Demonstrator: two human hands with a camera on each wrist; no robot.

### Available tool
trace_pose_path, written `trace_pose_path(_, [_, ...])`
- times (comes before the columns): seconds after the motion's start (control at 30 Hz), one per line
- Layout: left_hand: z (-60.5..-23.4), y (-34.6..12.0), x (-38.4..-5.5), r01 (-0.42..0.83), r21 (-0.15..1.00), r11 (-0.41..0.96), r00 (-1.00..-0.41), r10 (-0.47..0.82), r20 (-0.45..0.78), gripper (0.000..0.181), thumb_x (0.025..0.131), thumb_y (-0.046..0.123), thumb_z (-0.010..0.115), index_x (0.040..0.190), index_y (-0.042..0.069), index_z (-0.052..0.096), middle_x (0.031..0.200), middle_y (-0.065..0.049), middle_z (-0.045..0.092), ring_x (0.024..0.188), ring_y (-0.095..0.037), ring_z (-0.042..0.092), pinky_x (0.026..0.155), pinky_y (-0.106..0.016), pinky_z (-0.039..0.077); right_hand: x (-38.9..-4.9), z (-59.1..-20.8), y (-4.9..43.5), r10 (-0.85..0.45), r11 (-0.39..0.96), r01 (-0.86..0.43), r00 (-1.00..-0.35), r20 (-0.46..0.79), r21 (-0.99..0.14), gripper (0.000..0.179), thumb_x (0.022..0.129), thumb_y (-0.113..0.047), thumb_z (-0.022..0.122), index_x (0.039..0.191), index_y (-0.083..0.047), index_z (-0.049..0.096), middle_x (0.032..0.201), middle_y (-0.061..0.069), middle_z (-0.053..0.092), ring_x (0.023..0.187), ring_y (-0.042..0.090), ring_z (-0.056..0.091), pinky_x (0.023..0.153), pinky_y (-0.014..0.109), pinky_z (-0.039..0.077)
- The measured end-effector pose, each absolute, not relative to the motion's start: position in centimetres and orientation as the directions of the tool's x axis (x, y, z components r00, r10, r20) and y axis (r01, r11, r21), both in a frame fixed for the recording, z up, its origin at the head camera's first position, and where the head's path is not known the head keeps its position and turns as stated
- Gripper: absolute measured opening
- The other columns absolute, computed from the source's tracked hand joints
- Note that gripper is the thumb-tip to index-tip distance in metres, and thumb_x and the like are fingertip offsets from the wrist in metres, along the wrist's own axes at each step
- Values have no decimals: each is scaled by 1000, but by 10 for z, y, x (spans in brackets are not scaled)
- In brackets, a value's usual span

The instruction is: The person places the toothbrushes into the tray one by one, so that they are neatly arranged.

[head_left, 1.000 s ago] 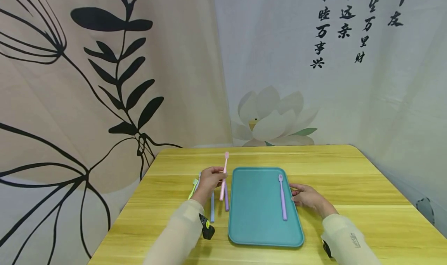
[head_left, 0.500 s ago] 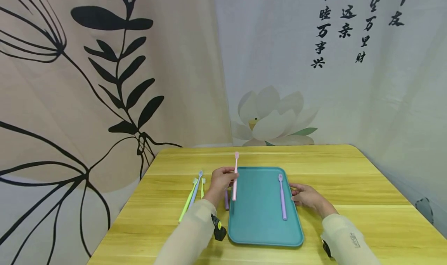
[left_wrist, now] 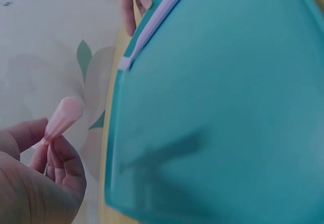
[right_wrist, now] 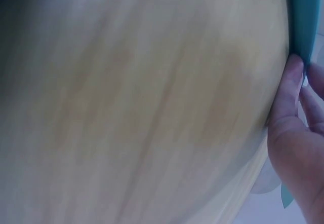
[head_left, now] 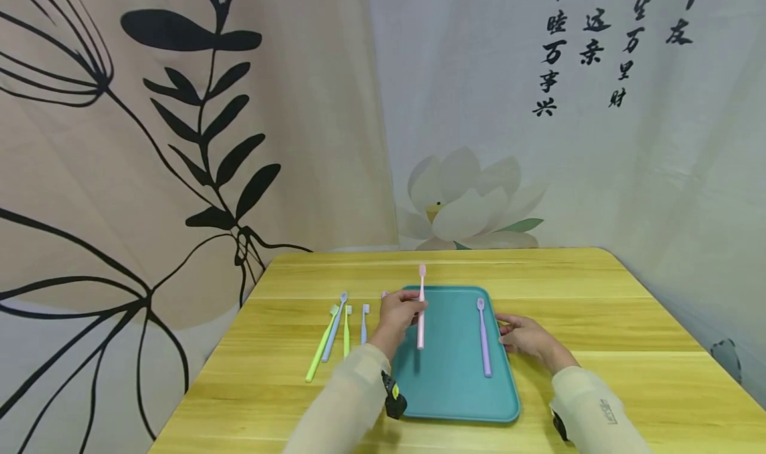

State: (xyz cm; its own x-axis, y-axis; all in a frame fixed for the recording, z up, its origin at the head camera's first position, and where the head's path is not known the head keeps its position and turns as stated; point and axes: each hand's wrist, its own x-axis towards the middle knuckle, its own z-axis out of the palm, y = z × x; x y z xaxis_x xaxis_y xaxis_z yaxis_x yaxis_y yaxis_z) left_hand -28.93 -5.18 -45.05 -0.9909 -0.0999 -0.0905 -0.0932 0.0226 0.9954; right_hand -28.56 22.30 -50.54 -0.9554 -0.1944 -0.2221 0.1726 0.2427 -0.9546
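In the head view my left hand (head_left: 397,316) pinches a pink toothbrush (head_left: 421,321) above the left part of a teal tray (head_left: 449,387). The toothbrush stands nearly upright in that view, bristle head at the top. In the left wrist view, thumb and fingers grip the pink handle (left_wrist: 65,116), and a shadow falls on the tray. My right hand (head_left: 529,340) holds the tray's right rim; in the right wrist view the thumb (right_wrist: 289,84) presses against its side. One purple toothbrush (head_left: 484,341) lies on the tray's right side.
Left of the tray, green toothbrushes (head_left: 322,346) and blue toothbrushes (head_left: 335,328) lie on the wooden table (head_left: 269,374). Another blue toothbrush (head_left: 364,321) is partly hidden by my left sleeve. A printed curtain (head_left: 323,141) hangs behind the table.
My left hand has moved right with the pink toothbrush, from beside the tray to over its left part. The right hand and the purple toothbrush on the tray have stayed still.
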Motion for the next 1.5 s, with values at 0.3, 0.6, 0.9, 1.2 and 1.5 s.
trace_pose_path(0.3, [-454,-32,-285,-117,993,14,-988,-101,-115,22,86,-1,72,108,-4,70,87,-9,68,72,-14,59,64,-27,51,-285,-505,222,-184,255,178,-956,-228,-950,62,89,13,55,147,12,34,109,20,49,96,25,55,84,36,55])
trace_pose_path(0.6, [-460,-13,-280,-139,990,16,-985,-102,-136,18,85,-3,73,103,-2,71,85,-8,67,70,-14,59,62,-28,53,-285,-504,223,-227,243,169,-947,-225,-955,64,90,12,54,148,13,29,107,17,48,95,23,54,82,32,55])
trace_pose_path(0.9, [-466,4,-277,-168,985,48,-980,-116,-162,18,84,-2,74,101,0,72,84,-7,67,68,-15,60,60,-28,53,-284,-506,222,-203,254,162,-955,-216,-954,63,89,12,55,148,11,33,109,19,49,96,25,54,82,35,54])
trace_pose_path(1.2, [-470,11,-276,-201,978,60,-973,-128,-192,18,83,-3,75,100,0,73,82,-7,67,65,-14,58,59,-28,51,-284,-505,221,-203,247,160,-956,-213,-956,63,89,12,55,148,12,32,108,19,50,93,23,55,80,34,54])
trace_pose_path(1.5, [-479,24,-273,-190,979,77,-974,-142,-178,16,82,-3,76,97,0,72,80,-7,66,62,-15,58,58,-29,53,-284,-504,221,-181,262,166,-959,-218,-951,61,89,12,55,147,12,35,107,19,50,93,24,54,79,34,55])
